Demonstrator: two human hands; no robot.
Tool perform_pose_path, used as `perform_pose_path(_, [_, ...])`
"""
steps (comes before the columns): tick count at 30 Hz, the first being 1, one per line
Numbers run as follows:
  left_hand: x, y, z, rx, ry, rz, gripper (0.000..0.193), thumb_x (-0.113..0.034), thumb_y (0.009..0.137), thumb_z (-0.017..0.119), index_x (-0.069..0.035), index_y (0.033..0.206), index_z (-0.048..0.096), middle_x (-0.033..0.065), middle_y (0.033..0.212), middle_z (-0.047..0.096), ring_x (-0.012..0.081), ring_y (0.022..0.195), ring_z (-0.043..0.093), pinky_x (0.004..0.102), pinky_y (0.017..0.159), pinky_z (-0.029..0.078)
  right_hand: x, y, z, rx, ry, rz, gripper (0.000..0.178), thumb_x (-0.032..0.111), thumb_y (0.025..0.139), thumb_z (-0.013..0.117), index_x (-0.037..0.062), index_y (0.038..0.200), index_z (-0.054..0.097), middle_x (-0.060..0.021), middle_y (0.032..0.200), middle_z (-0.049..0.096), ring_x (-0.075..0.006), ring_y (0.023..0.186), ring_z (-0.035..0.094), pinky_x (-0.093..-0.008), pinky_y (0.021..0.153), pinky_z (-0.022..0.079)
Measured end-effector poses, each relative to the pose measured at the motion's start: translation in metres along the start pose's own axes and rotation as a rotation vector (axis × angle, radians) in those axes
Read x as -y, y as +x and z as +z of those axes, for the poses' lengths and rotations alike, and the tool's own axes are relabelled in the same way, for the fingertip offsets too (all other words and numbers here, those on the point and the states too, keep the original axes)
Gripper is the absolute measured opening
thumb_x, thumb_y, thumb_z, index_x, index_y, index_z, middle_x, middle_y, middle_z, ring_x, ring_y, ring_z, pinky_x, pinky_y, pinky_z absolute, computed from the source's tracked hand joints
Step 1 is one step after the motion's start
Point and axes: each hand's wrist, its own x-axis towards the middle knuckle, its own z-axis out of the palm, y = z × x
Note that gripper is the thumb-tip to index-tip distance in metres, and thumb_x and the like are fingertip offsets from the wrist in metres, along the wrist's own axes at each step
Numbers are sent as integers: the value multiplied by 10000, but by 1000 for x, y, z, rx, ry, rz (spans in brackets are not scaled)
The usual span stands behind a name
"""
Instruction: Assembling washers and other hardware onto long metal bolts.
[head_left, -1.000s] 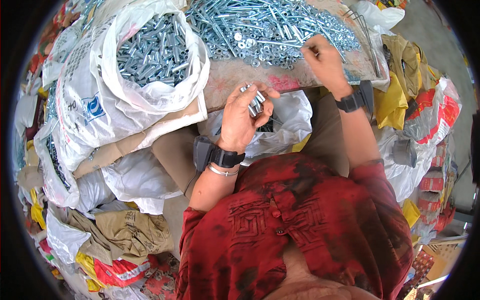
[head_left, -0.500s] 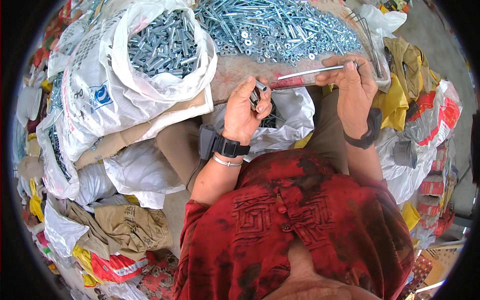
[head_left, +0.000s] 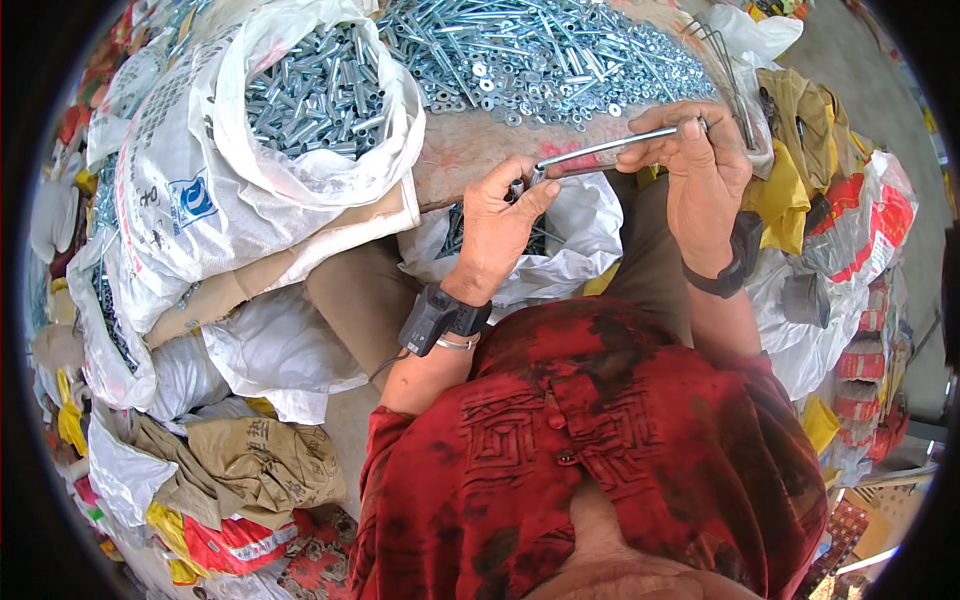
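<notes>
My right hand (head_left: 698, 168) grips a long, thin silver bolt (head_left: 600, 148) near one end, the shank pointing left. My left hand (head_left: 502, 222) is closed around short metal sleeves (head_left: 539, 174). One sleeve sticks up between thumb and fingers, and the bolt's tip is right at its upper opening; whether it has gone inside I cannot tell. How many sleeves lie in the palm is hidden. Beneath the hands, a white plastic bag (head_left: 592, 222) holds metal pieces between my knees.
Long bolts, washers and nuts (head_left: 560, 60) are heaped across the worktable (head_left: 445, 150) ahead. An open white sack (head_left: 180, 240) full of metal sleeves (head_left: 320, 95) stands at the left. Bent wires (head_left: 735, 80) rise by the table's right corner. Brown and yellow bags (head_left: 795, 190) crowd the right side.
The bolt's tip has moved left and now meets a sleeve in my left hand. My left hand has turned, holding that sleeve upright.
</notes>
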Motion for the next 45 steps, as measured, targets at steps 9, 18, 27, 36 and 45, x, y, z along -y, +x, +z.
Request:
perform_pose_path(9, [-16, -6, 7, 32, 220, 151, 151, -85, 891, 703, -7, 1018, 679, 24, 816, 624, 60, 637, 490, 210, 567, 394, -18, -6, -15, 40, 22, 314, 282, 212, 1035, 494, -57, 1102, 547, -176, 821, 680, -214, 694, 699, -327, 623, 595])
perform_pose_path(18, [-5, -6, 3, -74, -729, -316, 249, -248, 1000, 572, -4, 976, 614, 57, 668, 562, 80, 448, 404, 231, 408, 281, -32, -18, 3, 537, -51, 755, 285, 259, 946, 654, 35, 769, 648, -24, 644, 628, -65, 565, 577, -216, 515, 462])
perform_pose_path(27, [-7, -4, 6, 41, -351, -335, 305, -317, 1000, 555, -42, 869, 570, 118, 673, 650, 99, 368, 448, 209, 336, 281, -57, -6, -13, 356, -242, 642, 282, 299, 943, 651, 41, 830, 635, -10, 603, 534, -98, 551, 543, -261, 512, 447])
perform_pose_path(36, [-4, -1, 10, 118, -406, -388, 233, -278, 995, 571, -52, 942, 557, 104, 675, 596, 84, 425, 457, 192, 352, 298, -100, 38, -85, 231, -890, 411, 167, 105, 895, 565, 59, 1000, 687, -146, 845, 685, -318, 735, 649, -390, 669, 496])
perform_pose_path(45, [0, -2, 7, 127, -460, -424, 195, -240, 974, 610, -54, 944, 559, 79, 639, 574, 72, 410, 426, 198, 354, 288, -107, 25, -49, 413, -1074, -14, 142, 149, 883, 656, 25, 951, 658, -97, 866, 620, -251, 728, 631, -359, 637, 477])
